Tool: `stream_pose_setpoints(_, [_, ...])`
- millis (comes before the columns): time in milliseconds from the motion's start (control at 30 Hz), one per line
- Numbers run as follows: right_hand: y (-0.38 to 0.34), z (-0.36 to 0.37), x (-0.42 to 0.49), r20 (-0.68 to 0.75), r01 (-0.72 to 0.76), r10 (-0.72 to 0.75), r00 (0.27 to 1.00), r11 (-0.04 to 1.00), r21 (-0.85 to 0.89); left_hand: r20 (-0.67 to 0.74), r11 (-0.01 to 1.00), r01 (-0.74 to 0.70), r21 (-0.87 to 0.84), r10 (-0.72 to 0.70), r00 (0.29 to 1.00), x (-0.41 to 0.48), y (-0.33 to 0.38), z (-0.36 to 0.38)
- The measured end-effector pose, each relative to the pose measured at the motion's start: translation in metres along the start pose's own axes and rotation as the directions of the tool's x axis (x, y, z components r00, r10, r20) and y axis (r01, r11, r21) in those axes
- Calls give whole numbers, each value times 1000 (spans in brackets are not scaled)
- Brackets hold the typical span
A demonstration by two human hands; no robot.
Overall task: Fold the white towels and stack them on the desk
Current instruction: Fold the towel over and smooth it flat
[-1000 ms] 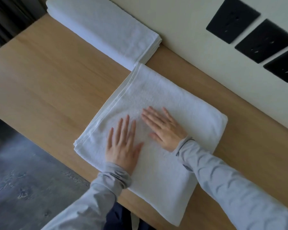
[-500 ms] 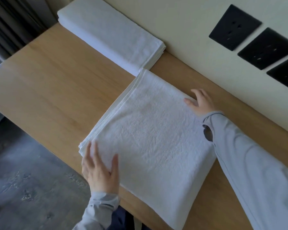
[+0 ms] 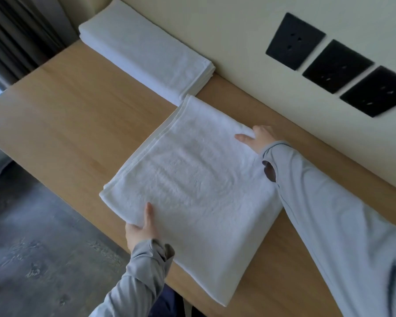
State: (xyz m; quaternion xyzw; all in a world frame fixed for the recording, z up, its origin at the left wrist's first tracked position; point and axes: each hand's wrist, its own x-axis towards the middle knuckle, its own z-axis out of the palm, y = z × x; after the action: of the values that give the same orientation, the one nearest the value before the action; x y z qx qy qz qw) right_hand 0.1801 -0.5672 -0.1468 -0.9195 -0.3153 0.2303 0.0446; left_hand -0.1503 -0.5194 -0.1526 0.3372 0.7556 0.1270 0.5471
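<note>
A folded white towel (image 3: 192, 184) lies flat on the wooden desk (image 3: 73, 115), its near corner hanging over the front edge. My left hand (image 3: 142, 227) grips the towel's near-left edge, thumb on top and fingers hidden underneath. My right hand (image 3: 256, 138) holds the far-right edge, thumb on top and fingers tucked under the cloth. A stack of folded white towels (image 3: 146, 51) sits against the wall at the back left, just beyond the towel's far corner.
The cream wall (image 3: 238, 42) runs along the desk's back edge and carries three black socket plates (image 3: 295, 41). Dark curtains (image 3: 14, 37) hang at the far left. Grey floor (image 3: 32, 248) lies below the desk's front edge.
Both hands left the towel's middle and moved apart to opposite edges. They now have thumbs on top and fingers slipped under the edges.
</note>
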Motion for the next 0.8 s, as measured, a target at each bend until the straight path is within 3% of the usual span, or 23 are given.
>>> stream_pose_setpoints(133, [21, -16, -38, -98, -20, 18, 995, 999, -26, -15, 956, -294, 28, 294, 956, -9, 6, 4])
stream_pose_setpoints(233, [56, -17, -84, -207, -105, 116, 971, 992, 65, 103, 844, -521, 127, 511, 853, -8, 34, 20])
stream_pose_setpoints(300, [83, -10, -122, -233, -218, 257, 938, 959, 180, 226, 737, -642, 211, 603, 765, -6, 58, 41])
stream_pose_setpoints(467, [142, 41, -224, -204, -450, 644, 737, 693, 562, 577, 458, -804, 379, 563, 592, -18, 103, 126])
stream_pose_setpoints(567, [157, 71, -262, -131, -564, 781, 611, 546, 619, 717, 297, -862, 410, 479, 507, -33, 95, 172])
stream_pose_setpoints(634, [158, 84, -270, -120, -597, 832, 541, 481, 643, 726, 185, -862, 472, 474, 499, -42, 80, 185])
stream_pose_setpoints(700, [149, 90, -272, -313, -585, 801, 510, 590, 556, 713, -15, -846, 533, 546, 440, -51, 54, 181])
stream_pose_setpoints(734, [137, 92, -271, -427, -537, 732, 531, 680, 499, 731, -127, -853, 506, 589, 346, -58, 38, 174])
stream_pose_setpoints(800, [99, 98, -263, -567, -370, 507, 650, 862, 347, 821, -328, -876, 353, 557, 123, -79, -4, 152])
